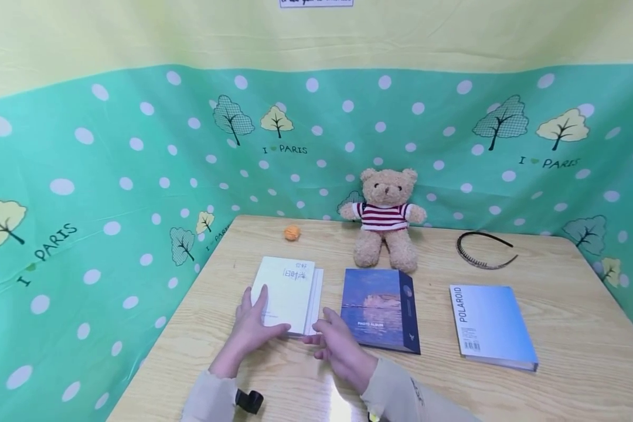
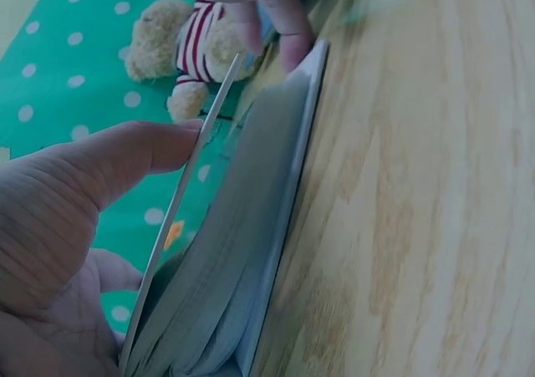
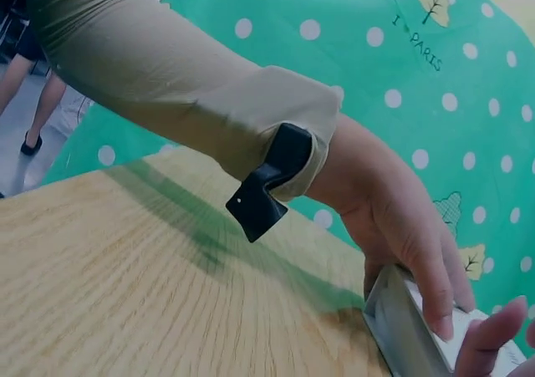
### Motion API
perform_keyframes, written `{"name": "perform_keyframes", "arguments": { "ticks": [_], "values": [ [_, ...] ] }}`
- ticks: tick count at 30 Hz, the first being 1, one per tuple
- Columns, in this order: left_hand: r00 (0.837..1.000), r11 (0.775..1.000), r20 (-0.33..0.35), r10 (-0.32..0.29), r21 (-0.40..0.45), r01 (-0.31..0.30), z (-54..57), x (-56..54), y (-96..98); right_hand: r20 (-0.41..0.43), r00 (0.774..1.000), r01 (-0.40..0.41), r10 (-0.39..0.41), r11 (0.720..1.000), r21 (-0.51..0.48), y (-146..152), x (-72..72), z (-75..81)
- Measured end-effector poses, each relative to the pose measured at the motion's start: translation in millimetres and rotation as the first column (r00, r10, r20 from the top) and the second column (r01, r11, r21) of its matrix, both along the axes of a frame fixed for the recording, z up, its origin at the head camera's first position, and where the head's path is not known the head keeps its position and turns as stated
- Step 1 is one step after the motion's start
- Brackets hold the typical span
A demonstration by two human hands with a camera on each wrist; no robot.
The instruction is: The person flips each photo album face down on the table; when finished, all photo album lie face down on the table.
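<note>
A white album (image 1: 291,296) with printed characters on its cover lies on the left half of the table. My left hand (image 1: 252,328) rests on its left side, fingers extended and thumb toward the bottom edge. Seen from the left wrist, the thumb (image 2: 125,155) touches the front cover, which stands a little away from the pages (image 2: 242,218). My right hand (image 1: 343,349) is beside the album's lower right corner, its fingers loosely bent and holding nothing. Whether its fingertips touch the album I cannot tell.
Right of the white album lies a blue photo album (image 1: 371,308), then a pale blue Polaroid album (image 1: 490,325). A teddy bear (image 1: 385,220) sits behind them. A black headband (image 1: 480,262) and a small orange object (image 1: 292,233) lie farther back. Patterned cloth (image 1: 316,117) hangs behind the table.
</note>
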State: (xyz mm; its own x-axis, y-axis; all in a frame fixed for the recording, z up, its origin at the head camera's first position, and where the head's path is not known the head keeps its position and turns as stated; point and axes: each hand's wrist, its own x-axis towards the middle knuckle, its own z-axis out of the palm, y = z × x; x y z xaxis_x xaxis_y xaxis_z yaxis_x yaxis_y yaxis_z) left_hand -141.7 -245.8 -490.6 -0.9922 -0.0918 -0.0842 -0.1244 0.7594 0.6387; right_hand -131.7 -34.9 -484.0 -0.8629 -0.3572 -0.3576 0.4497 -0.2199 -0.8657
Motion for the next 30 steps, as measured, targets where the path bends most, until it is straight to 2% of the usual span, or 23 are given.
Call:
{"name": "perform_keyframes", "arguments": {
  "ticks": [10, 19, 24, 30],
  "values": [
    [1.000, 1.000, 0.019, -0.010, 0.028, 0.010, 0.9, -1.3, -1.5, 0.008, 0.999, 0.051, -0.051, 0.999, 0.014, 0.0, -4.1, -3.2],
    [0.999, 0.999, 0.029, -0.030, 0.020, 0.029, 2.4, -1.4, -3.1, -0.027, 1.000, -0.011, 0.012, 0.999, 0.042, 3.2, -12.3, -7.1],
    [0.999, 0.995, 0.009, -0.050, -0.086, 0.051, 2.6, 1.5, 2.2, -0.040, 0.999, -0.032, 0.035, 0.998, 0.058, 3.9, -14.8, -11.2],
    [0.998, 0.967, -0.022, -0.066, -0.249, 0.059, 3.0, 4.7, 9.3, -0.047, 0.998, -0.047, 0.050, 0.997, 0.068, 3.2, -15.4, -12.2]
  ]
}}
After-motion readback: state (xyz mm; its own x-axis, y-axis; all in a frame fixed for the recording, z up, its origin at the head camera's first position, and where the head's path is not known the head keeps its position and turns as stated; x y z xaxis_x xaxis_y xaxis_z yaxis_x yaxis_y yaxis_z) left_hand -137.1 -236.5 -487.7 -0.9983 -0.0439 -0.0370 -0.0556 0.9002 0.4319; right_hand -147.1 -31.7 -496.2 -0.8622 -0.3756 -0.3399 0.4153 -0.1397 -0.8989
